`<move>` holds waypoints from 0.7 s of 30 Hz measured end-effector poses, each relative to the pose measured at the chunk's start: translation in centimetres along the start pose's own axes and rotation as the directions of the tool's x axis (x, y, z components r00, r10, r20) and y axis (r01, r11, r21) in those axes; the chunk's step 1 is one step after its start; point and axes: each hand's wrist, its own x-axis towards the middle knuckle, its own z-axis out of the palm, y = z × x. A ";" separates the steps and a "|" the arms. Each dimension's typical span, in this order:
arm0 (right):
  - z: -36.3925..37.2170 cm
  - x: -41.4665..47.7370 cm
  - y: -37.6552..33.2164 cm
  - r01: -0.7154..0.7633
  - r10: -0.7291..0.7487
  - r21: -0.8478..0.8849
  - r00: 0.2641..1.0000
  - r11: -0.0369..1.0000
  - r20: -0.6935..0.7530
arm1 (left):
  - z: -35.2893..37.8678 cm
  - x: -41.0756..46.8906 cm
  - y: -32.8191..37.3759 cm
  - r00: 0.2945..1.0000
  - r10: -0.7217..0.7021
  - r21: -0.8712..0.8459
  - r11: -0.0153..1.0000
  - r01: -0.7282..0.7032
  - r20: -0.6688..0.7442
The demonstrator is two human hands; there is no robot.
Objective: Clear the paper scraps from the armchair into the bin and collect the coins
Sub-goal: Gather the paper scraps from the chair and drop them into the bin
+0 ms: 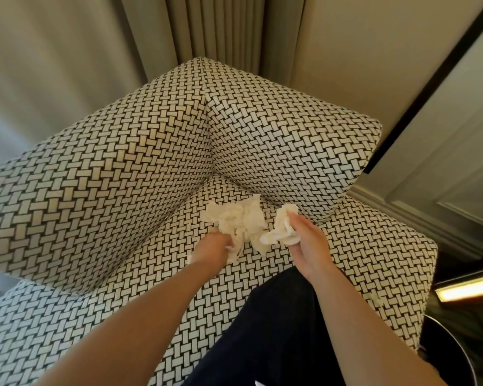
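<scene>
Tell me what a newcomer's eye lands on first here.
The armchair, in a bold black-and-white weave, fills most of the frame. Over the middle of its seat, the left hand grips a large crumpled paper wad, and the right hand beside it holds a smaller wad.

You're in a furnished living room or hotel room: woven-pattern armchair centre frame, pleated curtains above, panelled wall right.

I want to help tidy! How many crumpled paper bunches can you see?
2: a big bunch gripped by the left hand, a smaller bunch gripped by the right hand, over the armchair seat. Tiny scraps may hide underneath.
</scene>
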 end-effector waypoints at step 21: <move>-8.0 -3.4 -4.7 0.304 -0.379 -0.385 0.916 0.871 -0.135 | -7.9 1.6 11.5 0.952 0.297 -0.438 0.849 -0.297 -0.069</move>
